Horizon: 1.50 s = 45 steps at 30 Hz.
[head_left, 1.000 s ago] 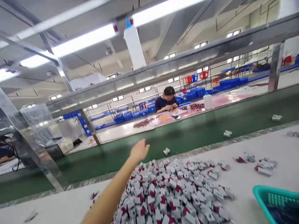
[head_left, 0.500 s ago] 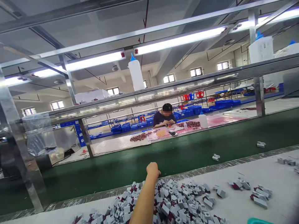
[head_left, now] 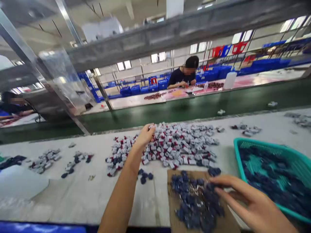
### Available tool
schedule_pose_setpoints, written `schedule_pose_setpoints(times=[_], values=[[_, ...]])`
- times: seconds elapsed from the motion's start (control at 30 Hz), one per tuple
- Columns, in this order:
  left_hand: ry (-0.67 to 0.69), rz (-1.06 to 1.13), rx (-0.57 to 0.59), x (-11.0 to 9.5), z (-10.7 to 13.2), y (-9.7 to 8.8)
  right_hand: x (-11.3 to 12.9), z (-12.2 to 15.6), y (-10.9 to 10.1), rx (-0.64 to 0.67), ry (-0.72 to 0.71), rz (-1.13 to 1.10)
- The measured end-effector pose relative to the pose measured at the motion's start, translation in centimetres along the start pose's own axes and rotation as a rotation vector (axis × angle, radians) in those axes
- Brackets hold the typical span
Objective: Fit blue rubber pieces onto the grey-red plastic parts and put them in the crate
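Left hand [head_left: 145,136] curled loosely on far edge of grey-and-red parts pile [head_left: 179,147], holding nothing clearly seen. Right hand [head_left: 252,205] spread open, fingertips on dark blue pieces [head_left: 196,202] over cardboard [head_left: 175,215]. Teal basket [head_left: 239,155] just beside; green conveyor belt [head_left: 184,111] beyond.

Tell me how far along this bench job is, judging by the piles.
Done: a few grey pieces lie on the green belt. In hand: the left hand reaches into the grey and red pile; the right hand rests its fingertips on dark blue parts on a cardboard sheet. Left: most of that pile, plus more blue parts in the teal basket.
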<state>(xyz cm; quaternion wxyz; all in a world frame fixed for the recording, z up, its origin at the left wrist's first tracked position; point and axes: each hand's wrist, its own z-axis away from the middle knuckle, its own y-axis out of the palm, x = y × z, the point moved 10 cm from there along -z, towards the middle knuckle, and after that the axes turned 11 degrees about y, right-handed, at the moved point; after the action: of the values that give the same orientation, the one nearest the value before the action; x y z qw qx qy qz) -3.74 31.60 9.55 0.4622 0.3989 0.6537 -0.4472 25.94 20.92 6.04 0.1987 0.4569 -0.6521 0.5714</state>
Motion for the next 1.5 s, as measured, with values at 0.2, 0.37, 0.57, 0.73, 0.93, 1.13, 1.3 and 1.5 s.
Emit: schedule_pose_setpoints(times=[0.2,0.37,0.57,0.73,0.93,1.13,1.3,1.5], values=[[-0.016,0.283,-0.068,1.5,10.1,-0.5,1.0,1.0,3.7,0.222,0.122,0.066],[-0.160,0.502,-0.154,4.6,17.7,1.1,1.4,2.5,5.7,0.254,-0.010,0.184],[-0.311,0.577,-0.138,7.4,21.6,2.0,1.7,1.7,6.5,0.297,-0.060,0.215],[-0.362,0.633,-0.167,8.3,22.3,2.1,2.5,1.6,6.5,0.303,-0.153,0.272],[-0.411,0.706,-0.146,7.9,22.3,3.1,1.7,2.1,7.5,0.356,-0.152,0.350],[-0.413,0.773,-0.118,7.8,22.6,3.6,1.7,1.9,7.8,0.396,-0.170,0.371],[-0.390,0.869,-0.091,7.1,22.8,4.6,4.7,0.5,5.3,0.232,-0.142,0.219],[-0.376,0.929,-0.089,6.2,22.8,4.9,8.8,-0.1,4.8,0.135,0.027,-0.093]])
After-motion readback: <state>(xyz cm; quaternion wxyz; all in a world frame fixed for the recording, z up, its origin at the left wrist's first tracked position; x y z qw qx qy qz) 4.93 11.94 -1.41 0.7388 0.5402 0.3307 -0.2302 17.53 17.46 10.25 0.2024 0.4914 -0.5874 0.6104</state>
